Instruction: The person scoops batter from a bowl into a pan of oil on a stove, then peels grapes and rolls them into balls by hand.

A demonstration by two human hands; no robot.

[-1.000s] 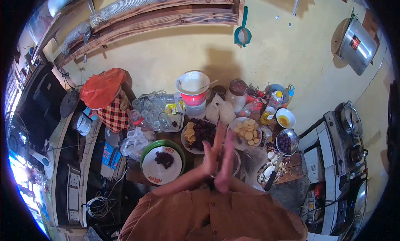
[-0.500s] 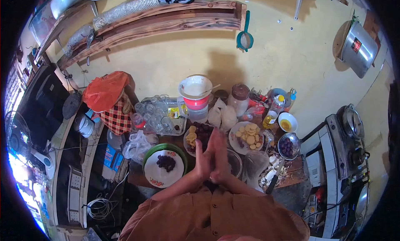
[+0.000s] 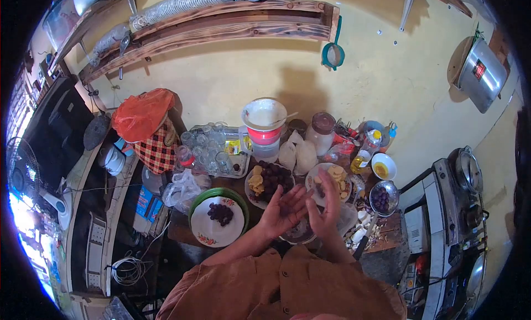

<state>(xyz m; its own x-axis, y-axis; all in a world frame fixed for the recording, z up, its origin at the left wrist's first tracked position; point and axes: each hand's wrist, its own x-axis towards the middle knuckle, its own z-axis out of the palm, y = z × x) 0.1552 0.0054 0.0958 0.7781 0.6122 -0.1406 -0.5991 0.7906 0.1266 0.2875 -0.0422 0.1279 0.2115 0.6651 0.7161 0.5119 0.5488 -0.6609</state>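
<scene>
My left hand (image 3: 283, 214) is held palm up with its fingers stretched out, and a purplish patch shows on the palm. Beside it my right hand (image 3: 326, 212) stands on edge, fingers straight and thumb apart, palm toward the left one. Below both hands a round clear bowl (image 3: 301, 235) is partly covered by them. Just beyond the left fingers lie dark purple balls (image 3: 275, 176) and a yellow lump (image 3: 256, 181) on one plate. Yellow flattened pieces (image 3: 338, 175) fill another plate behind the right hand. Left of my hands, small dark balls (image 3: 220, 214) rest on a white floral plate (image 3: 207, 240).
A green basin (image 3: 194, 198) holds the floral plate. On the right are a knife (image 3: 362, 245), white chopped pieces (image 3: 362, 220) and a bowl of purple balls (image 3: 381, 197). Glasses on a tray (image 3: 240, 173), a jar (image 3: 321, 134) and an oil bottle (image 3: 362, 157) stand behind.
My hands were pressed palm to palm; now they have come apart. The left has turned palm up, and the right has moved to the right.
</scene>
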